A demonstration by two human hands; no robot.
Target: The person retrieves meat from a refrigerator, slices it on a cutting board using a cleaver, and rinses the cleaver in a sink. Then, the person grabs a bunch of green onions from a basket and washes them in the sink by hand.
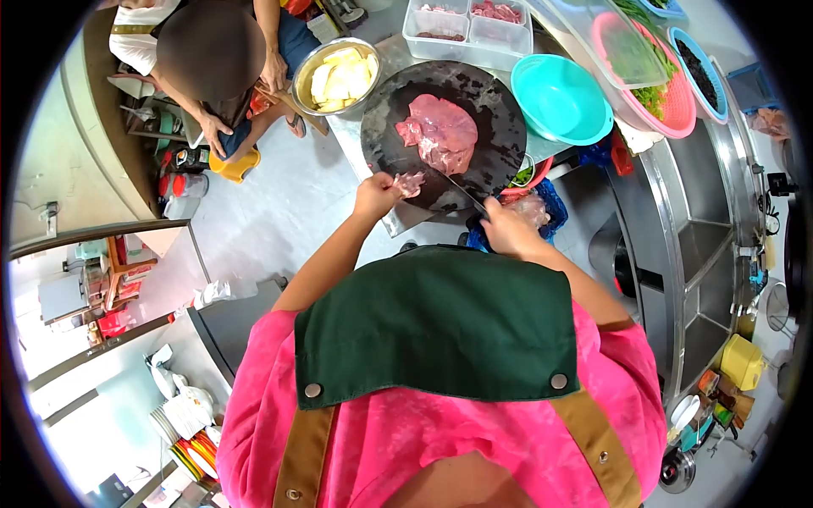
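Note:
A large piece of raw red meat (445,131) lies on a round dark chopping board (495,110). My right hand (508,229) is closed around the handle of a knife (464,191), whose blade reaches over the board toward the meat's near edge. At the board's near left edge, my left hand (377,196) pinches a small pale pink scrap of meat (410,184). This scrap is apart from the large piece. The knife's tip is hard to make out against the meat.
Around the board stand a metal bowl of pale yellow chunks (305,80), a divided clear container (501,51) with cut meat, a turquoise basin (559,97) and a pink basket (677,118) of greens. A blue-lined bin (555,222) is below right. Another person (279,51) sits at upper left.

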